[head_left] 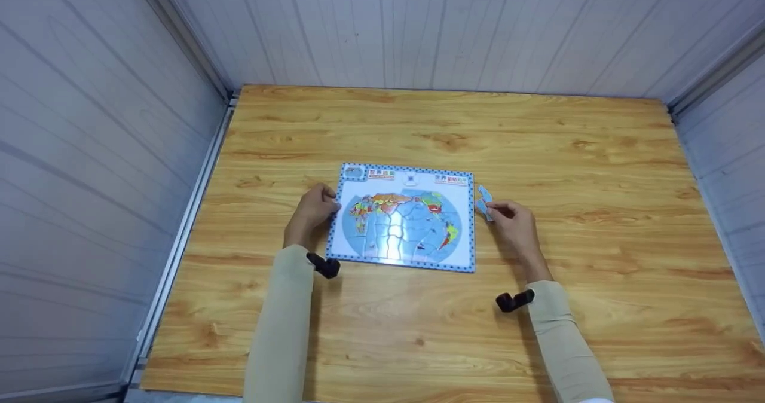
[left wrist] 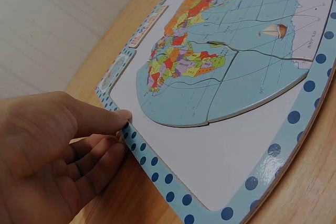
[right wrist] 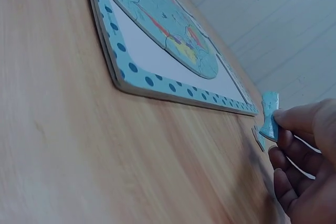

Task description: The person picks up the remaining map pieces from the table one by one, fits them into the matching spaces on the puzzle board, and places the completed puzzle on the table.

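A world map jigsaw puzzle board (head_left: 408, 179) with a blue dotted border lies flat on the wooden table. My left hand (head_left: 314, 210) pinches the left edge of that board, thumb on top of the border (left wrist: 149, 169) and fingers curled beside the edge. Off the board's right side, my right hand (head_left: 517, 228) holds a small light-blue puzzle piece (right wrist: 270, 111) between thumb and fingers. Another blue piece (right wrist: 258, 138) is seen just behind and below the held one, partly hidden by it. Within the oval map, many pieces (left wrist: 257, 85) sit fitted together.
The wood-grain table (head_left: 418, 331) extends around the board on all sides. Pale panel walls (head_left: 388, 26) stand behind the table and at its left and right. A black wrist camera (head_left: 323, 265) sits on the left sleeve, and another camera (head_left: 514, 301) on the right.
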`<state>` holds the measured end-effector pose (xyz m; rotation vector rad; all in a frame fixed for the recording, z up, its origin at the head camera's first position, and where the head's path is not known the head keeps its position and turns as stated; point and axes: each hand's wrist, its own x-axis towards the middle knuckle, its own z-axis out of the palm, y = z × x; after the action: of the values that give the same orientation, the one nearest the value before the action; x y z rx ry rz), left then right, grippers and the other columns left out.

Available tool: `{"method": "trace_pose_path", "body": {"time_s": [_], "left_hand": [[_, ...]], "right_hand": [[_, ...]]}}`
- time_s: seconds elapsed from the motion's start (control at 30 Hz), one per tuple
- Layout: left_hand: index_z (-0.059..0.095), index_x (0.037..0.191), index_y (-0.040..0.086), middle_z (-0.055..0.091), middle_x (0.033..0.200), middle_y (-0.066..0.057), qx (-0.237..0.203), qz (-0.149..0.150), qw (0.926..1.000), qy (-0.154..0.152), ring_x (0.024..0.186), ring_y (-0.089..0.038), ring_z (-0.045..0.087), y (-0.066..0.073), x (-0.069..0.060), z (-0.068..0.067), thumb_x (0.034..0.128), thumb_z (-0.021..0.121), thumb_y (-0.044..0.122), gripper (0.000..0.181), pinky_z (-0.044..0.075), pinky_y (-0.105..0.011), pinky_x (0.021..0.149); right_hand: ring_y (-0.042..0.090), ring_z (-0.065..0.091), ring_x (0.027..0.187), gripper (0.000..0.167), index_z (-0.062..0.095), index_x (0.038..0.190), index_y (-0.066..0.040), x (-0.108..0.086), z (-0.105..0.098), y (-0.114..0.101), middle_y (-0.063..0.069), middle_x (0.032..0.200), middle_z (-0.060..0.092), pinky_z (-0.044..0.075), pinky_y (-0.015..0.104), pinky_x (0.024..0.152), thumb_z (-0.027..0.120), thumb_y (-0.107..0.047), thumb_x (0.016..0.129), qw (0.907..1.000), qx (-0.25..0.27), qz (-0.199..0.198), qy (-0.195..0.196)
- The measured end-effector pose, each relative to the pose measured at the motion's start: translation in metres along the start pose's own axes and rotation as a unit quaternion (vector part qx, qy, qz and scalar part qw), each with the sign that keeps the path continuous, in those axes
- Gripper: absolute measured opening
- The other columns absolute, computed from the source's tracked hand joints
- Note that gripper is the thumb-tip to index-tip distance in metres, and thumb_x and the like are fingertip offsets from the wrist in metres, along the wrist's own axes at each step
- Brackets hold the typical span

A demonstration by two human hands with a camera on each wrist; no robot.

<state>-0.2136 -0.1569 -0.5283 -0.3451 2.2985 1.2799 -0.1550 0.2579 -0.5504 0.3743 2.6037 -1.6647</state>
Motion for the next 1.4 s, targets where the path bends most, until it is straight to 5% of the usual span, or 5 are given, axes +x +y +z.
{"method": "trace_pose_path", "body": {"time_s": [0.27,0.53,0.87,1.4], "left_hand": [[0.049,0.116,0.011,0.052,0.106,-0.009,0.0,0.002,1.0,0.0,0.097,-0.022,0.052,0.0,-0.001,0.0,0.0941,0.054,0.014,0.023,0.044,-0.033,0.083],[0.049,0.119,0.009,0.052,0.103,-0.007,0.013,0.006,0.9999,0.009,0.09,-0.02,0.051,0.002,0.0,0.001,0.0943,0.057,0.013,0.026,0.043,-0.03,0.076],[0.049,0.117,0.011,0.053,0.108,-0.008,0.001,-0.014,0.9999,0.004,0.097,-0.021,0.052,0.002,0.002,0.001,0.0943,0.056,0.013,0.024,0.043,-0.031,0.082],[0.049,0.116,0.009,0.052,0.106,-0.008,0.002,0.003,1.0,0.005,0.095,-0.021,0.052,0.0,0.003,0.001,0.0943,0.056,0.012,0.023,0.043,-0.032,0.082]], "right_hand": [[0.016,0.055,0.099,0.022,0.067,0.108,-0.009,0.006,0.01,-0.009,0.007,0.11,0.064,0.045,0.021,0.082,0.061,-0.025,0.093,0.9997,0.014,0.013,-0.014],[0.017,0.055,0.09,0.022,0.068,0.106,-0.005,0.012,0.022,-0.024,0.011,0.103,0.064,0.046,0.02,0.073,0.063,-0.02,0.093,0.9997,0.014,-0.011,-0.018],[0.019,0.054,0.096,0.019,0.067,0.107,-0.008,0.018,0.031,-0.035,0.008,0.107,0.061,0.045,0.026,0.081,0.06,-0.02,0.094,0.9985,0.034,0.013,-0.041],[0.019,0.053,0.093,0.02,0.068,0.107,-0.01,0.023,0.041,-0.043,0.007,0.102,0.061,0.045,0.028,0.079,0.062,-0.023,0.093,0.9974,0.042,-0.005,-0.058]]}}
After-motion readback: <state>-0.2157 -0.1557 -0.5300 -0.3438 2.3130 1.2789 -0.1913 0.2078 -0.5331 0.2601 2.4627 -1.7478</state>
